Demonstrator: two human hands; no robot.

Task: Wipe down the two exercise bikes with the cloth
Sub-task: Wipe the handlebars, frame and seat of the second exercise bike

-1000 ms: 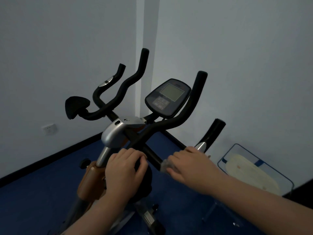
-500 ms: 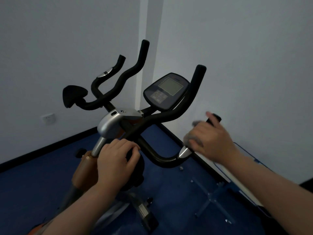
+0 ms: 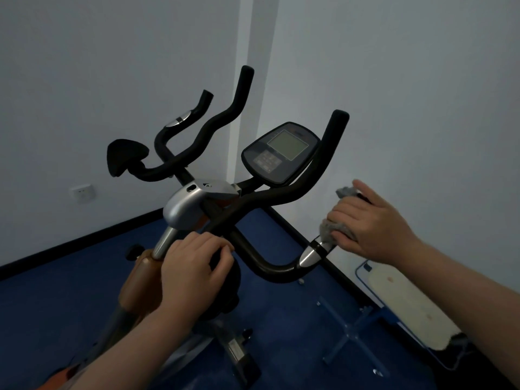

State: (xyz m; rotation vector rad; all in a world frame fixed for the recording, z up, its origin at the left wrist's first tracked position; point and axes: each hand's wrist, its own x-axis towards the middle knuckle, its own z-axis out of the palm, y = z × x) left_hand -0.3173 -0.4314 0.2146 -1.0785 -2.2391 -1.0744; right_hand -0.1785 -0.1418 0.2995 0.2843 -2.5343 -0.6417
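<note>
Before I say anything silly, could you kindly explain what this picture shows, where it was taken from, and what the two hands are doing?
There is no robot here. A person wears a wide-angle camera on the head, so the view looks forward and down over their own arms. In front stands an exercise bike in a corner with a blue floor. Its black handlebars curve up around a small display console. The right hand grips a grey cloth wrapped round the near right handlebar grip, just above its silver collar. The left hand grips a dark round part on the bike's post; what it is I cannot tell. A blue-framed object lies by the right wall.
</note>
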